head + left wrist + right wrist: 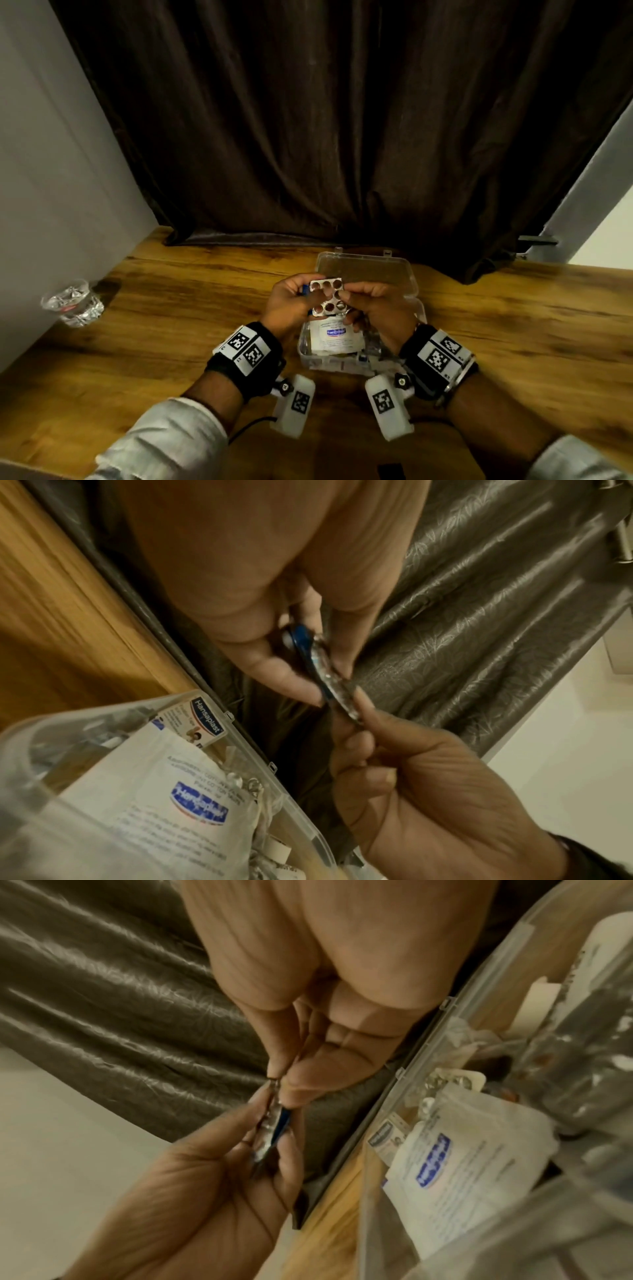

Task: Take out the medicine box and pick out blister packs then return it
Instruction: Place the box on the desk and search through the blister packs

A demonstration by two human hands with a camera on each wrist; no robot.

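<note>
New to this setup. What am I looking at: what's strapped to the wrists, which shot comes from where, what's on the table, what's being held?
No robot here: a person works bare-handed, wearing wristbands with printed markers and a small camera on each wrist. The wide shot comes from a head-worn camera looking down; the two close shots look along each hand.

On the wooden table stands a clear medicine box, lid open, holding a white Hansaplast packet and other small items. A glass sits at the far left, and a dark curtain hangs behind.

The left hand and right hand together pinch a silver blister pack above the box. The wrist views show a blue strip against it; what it is I cannot tell.
</note>
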